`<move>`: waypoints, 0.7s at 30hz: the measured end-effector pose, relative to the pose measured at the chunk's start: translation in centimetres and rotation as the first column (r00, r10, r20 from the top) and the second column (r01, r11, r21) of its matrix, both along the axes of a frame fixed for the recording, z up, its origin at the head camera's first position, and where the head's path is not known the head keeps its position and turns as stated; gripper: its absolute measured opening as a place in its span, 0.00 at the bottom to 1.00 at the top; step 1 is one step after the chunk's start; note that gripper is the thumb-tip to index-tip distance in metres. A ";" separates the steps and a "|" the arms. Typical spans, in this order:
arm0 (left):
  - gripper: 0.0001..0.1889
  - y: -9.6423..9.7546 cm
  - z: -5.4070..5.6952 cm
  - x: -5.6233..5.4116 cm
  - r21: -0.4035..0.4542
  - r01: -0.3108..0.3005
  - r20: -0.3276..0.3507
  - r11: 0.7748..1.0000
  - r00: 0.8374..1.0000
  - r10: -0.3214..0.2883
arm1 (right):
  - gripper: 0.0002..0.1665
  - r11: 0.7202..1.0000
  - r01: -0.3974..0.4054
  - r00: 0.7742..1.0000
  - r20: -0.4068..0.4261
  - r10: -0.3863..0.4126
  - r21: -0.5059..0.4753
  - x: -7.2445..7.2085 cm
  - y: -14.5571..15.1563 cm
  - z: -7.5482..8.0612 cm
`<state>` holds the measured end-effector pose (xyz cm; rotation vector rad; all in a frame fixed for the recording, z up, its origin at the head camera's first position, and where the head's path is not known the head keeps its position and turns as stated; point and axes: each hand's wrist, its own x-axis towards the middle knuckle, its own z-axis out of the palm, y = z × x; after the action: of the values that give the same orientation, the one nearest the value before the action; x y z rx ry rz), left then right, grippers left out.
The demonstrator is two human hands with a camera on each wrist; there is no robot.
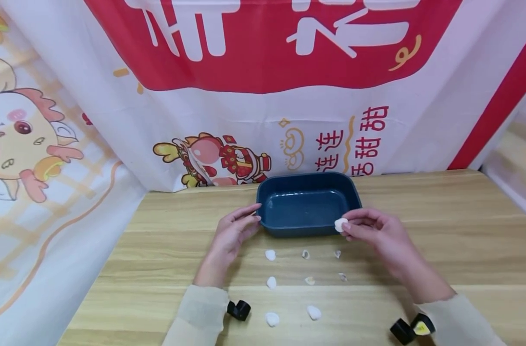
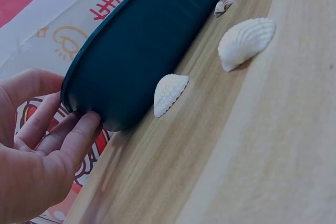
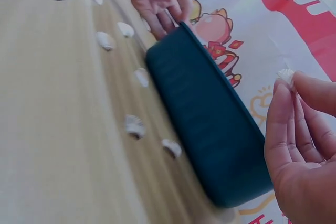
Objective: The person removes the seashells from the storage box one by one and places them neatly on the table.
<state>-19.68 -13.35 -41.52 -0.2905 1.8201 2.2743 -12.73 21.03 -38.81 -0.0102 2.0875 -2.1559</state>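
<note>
A dark blue plastic basin (image 1: 308,232) stands at the back of the wooden table. My left hand (image 1: 230,234) touches its left end with fairly straight fingertips, also visible against the outer wall in the left wrist view. Between thumb and fingers, my right hand (image 1: 377,235) pinches a white seashell (image 1: 341,225) at the basin's front right corner. The right wrist view shows this ribbed shell (image 3: 285,75) at the fingertips. In front of the basin, several shells lie in rows, among them a white one (image 1: 270,255), a small brownish one (image 1: 305,254) and a larger white one (image 1: 314,313).
A printed cloth (image 1: 263,110) hangs right behind the basin, with another cloth (image 1: 51,158) along the left side. The wooden tabletop (image 1: 159,269) extends to both sides of the shells. A black wrist device (image 1: 239,310) sits by the left sleeve.
</note>
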 end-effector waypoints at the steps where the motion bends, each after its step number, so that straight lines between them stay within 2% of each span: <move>1: 0.22 -0.1 0.0 0.0 0.001 0.001 0.000 1.000 1.000 -0.001 | 0.18 1.000 -0.004 1.000 0.010 0.003 0.017 0.2 0.0 -0.2; 4: 0.22 -0.3 -0.1 -0.1 0.004 0.008 0.002 1.000 1.000 -0.008 | 0.18 0.997 -0.022 0.999 0.042 0.019 0.072 0.8 0.1 -0.6; 9: 0.22 -0.3 0.0 -0.2 0.004 0.014 -0.002 1.000 1.000 -0.014 | 0.16 0.993 -0.100 0.990 0.108 0.092 0.065 1.9 0.7 -1.7; 16: 0.21 -0.2 0.2 -0.2 -0.003 0.019 -0.004 1.000 1.000 -0.019 | 0.19 0.973 -0.231 0.959 0.175 0.223 0.028 3.6 1.5 -3.0; 21: 0.21 -0.3 0.1 -0.2 0.000 0.019 0.001 1.000 1.000 -0.019 | 0.21 0.945 -0.322 0.931 0.200 0.306 0.053 4.5 1.9 -3.6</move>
<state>-19.89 -13.63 -41.45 -0.2734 1.8148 2.2613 -8.18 22.95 -42.37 -0.1185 1.9181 -1.8056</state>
